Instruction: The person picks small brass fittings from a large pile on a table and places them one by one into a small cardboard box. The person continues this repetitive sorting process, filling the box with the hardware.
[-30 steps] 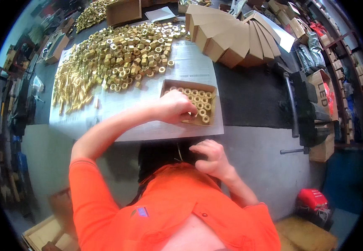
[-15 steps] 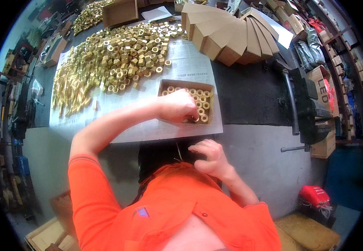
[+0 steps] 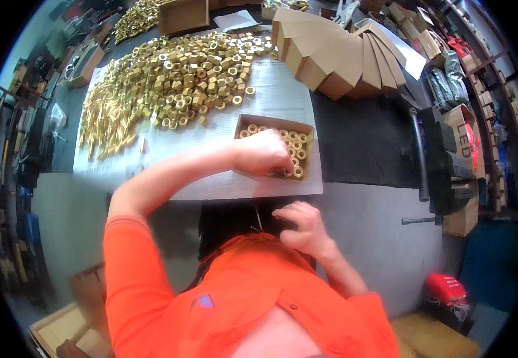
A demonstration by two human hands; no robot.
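My left hand [image 3: 263, 153] is closed in a fist over the front part of a small open cardboard box [image 3: 311, 143]. Its curled fingertips press down among brass nuts [image 3: 295, 145] set in rows inside, and the hand hides part of them. Whatever the fingers pinch is out of sight. Close to my body, below the table's front edge, my right hand [image 3: 304, 227] hangs in the air, its fingers loosely bent and apart from the thumb, with nothing in it.
White paper [image 3: 283, 83] covers the table under the box. A large heap of brass nuts [image 3: 193, 77] lies beyond, with slender brass pieces [image 3: 107, 128] at its left. Folded brown cartons [image 3: 336, 51] fan out at the back. A vise [image 3: 444, 149] stands at the right.
The table and its contents sit slightly farther right in the picture. My left hand stays at the same part of the box, and my right hand has barely moved.
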